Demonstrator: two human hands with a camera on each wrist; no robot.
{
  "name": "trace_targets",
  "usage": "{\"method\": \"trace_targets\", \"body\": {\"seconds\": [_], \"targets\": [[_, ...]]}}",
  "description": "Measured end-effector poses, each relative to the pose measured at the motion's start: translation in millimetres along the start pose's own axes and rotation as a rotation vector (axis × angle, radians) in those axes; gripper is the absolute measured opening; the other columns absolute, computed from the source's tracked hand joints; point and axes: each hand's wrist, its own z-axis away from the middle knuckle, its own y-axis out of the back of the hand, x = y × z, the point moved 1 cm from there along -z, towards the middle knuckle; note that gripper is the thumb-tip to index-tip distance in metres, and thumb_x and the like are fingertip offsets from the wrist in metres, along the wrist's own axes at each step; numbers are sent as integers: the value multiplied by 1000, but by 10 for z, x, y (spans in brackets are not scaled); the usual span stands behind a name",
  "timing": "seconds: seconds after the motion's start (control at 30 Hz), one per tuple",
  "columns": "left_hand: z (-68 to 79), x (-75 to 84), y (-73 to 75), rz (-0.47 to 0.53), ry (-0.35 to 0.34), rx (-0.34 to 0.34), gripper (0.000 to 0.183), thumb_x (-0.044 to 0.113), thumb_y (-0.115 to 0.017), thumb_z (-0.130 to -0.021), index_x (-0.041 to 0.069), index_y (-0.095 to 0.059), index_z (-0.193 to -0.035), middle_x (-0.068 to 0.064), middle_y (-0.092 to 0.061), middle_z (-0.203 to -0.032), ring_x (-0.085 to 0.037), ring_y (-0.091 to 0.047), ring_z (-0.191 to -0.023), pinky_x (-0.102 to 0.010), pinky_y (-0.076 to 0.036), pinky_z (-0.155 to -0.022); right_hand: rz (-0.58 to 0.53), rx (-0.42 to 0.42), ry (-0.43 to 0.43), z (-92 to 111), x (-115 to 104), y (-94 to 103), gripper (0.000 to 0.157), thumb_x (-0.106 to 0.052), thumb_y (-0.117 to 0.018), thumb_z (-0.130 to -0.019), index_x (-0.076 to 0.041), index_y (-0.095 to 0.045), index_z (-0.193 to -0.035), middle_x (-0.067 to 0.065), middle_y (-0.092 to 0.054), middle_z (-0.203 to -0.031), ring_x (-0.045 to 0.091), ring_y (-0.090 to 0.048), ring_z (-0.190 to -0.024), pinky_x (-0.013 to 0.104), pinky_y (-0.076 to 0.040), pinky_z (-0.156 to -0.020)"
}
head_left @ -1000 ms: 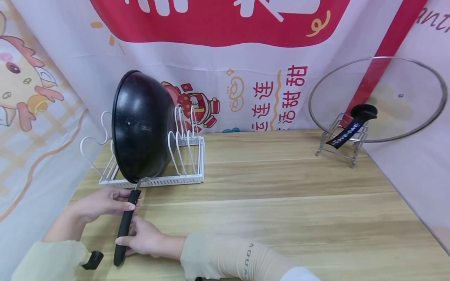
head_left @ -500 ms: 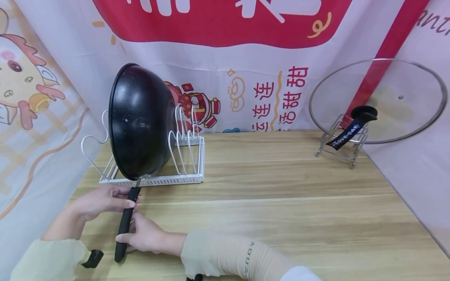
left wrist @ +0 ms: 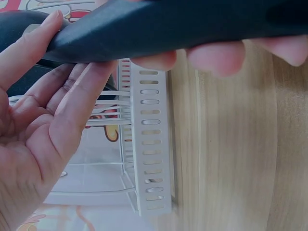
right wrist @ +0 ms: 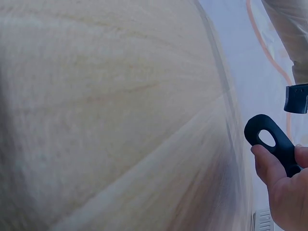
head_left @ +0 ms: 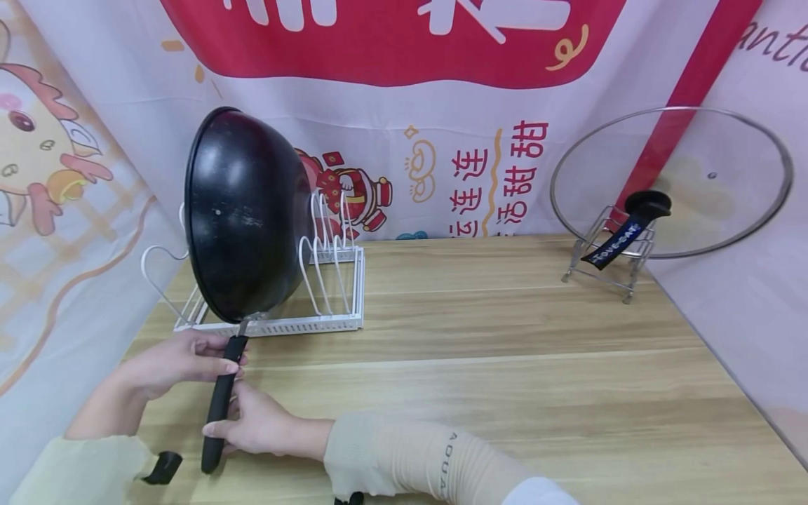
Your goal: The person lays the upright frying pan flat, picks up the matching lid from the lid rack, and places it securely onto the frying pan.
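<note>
A black wok [head_left: 246, 217] stands on its side in a white wire rack [head_left: 315, 324], its rounded underside toward the right and its long black handle [head_left: 219, 410] pointing at me. My left hand [head_left: 179, 363] pinches the handle near the wok, thumb on top and fingers beneath. Lower down, my right hand [head_left: 255, 421] grips the same handle near its end. The left wrist view shows the left thumb and fingers of the left hand [left wrist: 57, 115] around the handle [left wrist: 144, 33]. In the right wrist view, the handle's end with its hanging hole [right wrist: 266, 131] sits in the right fingers.
At the back right a glass lid [head_left: 713, 182] with a black knob leans in a small metal stand [head_left: 609, 256]. White dividers [head_left: 325, 273] rise right of the wok. A printed cloth [head_left: 379, 140] hangs behind the wooden table [head_left: 505, 393].
The wok has shifted a little up and to the left in its rack, its rim now farther left. Both hands keep hold of the handle and move slightly with it.
</note>
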Motion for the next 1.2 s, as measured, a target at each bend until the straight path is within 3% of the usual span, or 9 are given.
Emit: {"method": "trace_targets", "body": {"seconds": [0.17, 0.4, 0.63, 0.8, 1.07, 1.2], "targets": [[-16, 22, 4, 28, -15, -11, 24, -10, -55, -99, 0, -71, -113, 1, -76, -105, -11, -70, -99, -27, -59, -84, -40, 18, -6, 15, -31, 8, 26, 8, -71, -91, -9, -53, -101, -2, -55, -78, 20, -68, -60, 30, -61, -56], [-42, 66, 12, 38, -28, -30, 26, -11, -54, -99, 3, -71, -113, 0, -76, -104, -11, -70, -98, -26, -58, -85, 0, 3, -8, 25, -73, 65, 25, 6, -72, -92, -8, -55, -103, -2, -57, -79, 21, -70, -62, 29, -60, -55], [-70, 137, 17, 31, -12, -5, 29, -10, -56, -99, 10, -73, -112, -3, -76, -103, -10, -70, -97, -24, -57, -86, 92, 3, 13, 28, -147, 143, 24, 2, -74, -92, -8, -57, -105, -3, -57, -79, 13, -65, -57, 24, -58, -52], [-70, 182, 21, 14, 15, 20, 27, -7, -58, -98, 10, -74, -111, -4, -76, -102, -12, -70, -96, -22, -56, -86, 71, -10, 1, 39, -190, 180, 26, 3, -73, -92, -8, -56, -109, -2, -58, -81, 14, -66, -58, 26, -59, -54], [-61, 211, 21, 40, 10, 54, 37, -8, -59, -98, 22, -74, -114, -5, -77, -102, -13, -72, -95, -23, -57, -85, 98, -27, 4, 18, -218, 216, 28, 2, -74, -92, -8, -57, -111, -1, -59, -81, 15, -66, -58, 29, -60, -55], [-59, 226, 20, 45, 14, 62, 35, -8, -59, -98, 19, -73, -115, -3, -77, -103, -13, -72, -95, -23, -57, -85, 79, -37, 4, 21, -238, 228, 26, 4, -74, -91, -7, -56, -107, -1, -59, -80, 14, -66, -58, 29, -60, -55]]}}
